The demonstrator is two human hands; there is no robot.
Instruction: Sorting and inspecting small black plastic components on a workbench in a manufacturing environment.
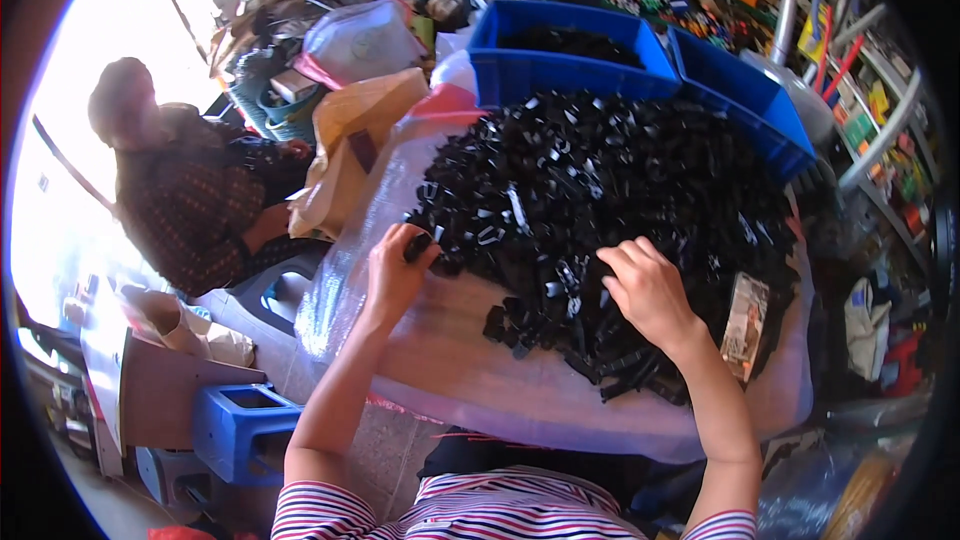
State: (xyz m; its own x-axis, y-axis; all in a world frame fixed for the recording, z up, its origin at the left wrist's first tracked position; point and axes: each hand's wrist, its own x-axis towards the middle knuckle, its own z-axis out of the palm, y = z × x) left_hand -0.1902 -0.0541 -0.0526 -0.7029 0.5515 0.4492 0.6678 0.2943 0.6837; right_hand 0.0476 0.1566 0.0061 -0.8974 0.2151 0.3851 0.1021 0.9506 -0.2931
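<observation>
A wide heap of small black plastic parts (610,165), some with shiny silvery pieces, covers much of the table (450,350). At the heap's left edge my left hand (392,275) is closed around a small black plastic part (417,246). My right hand (648,290) hovers over the front middle of the heap, thumb and fingers drawn together. Whatever lies between those fingertips, if anything, is too small to make out. To the right of my right forearm, a narrow printed box (745,325) rests at the heap's front right edge.
Two blue bins (575,75) (745,105) stand behind the heap, the left one holding black parts. Clear plastic sheeting (345,270) hangs over the table's left side. A person (200,190) sits at the left beside a brown paper sack (365,105). A blue stool (235,430) stands lower left.
</observation>
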